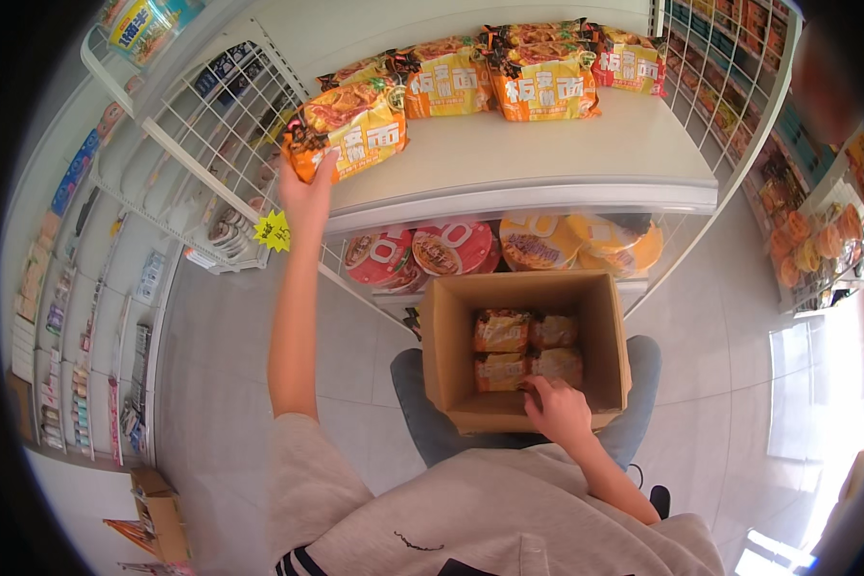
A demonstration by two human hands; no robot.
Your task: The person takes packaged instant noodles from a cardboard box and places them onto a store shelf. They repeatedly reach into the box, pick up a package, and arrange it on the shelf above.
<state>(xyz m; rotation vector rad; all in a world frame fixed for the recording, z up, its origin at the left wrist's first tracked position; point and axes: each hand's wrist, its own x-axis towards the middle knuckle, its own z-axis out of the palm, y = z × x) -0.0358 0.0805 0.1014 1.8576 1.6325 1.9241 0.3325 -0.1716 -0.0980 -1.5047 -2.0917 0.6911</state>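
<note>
My left hand (307, 189) grips the lower left corner of an orange noodle packet (356, 133) at the left end of a white shelf (518, 155). Behind it and to its right, several similar packets (547, 79) stand along the back of the shelf. A cardboard box (443, 338) rests open on my lap, with several noodle packets (502, 331) lying at its bottom. Over the near side of the box, my right hand (560, 412) reaches in with bent fingers at the nearest packets. Whether those fingers hold a packet is hard to tell.
Red noodle bowls (452, 248) and yellow noodle bowls (540, 241) fill the shelf below. A wire mesh panel (209, 122) bounds the left side, with a yellow star price tag (273, 232) near my forearm. Stocked shelving (79, 302) stands at far left.
</note>
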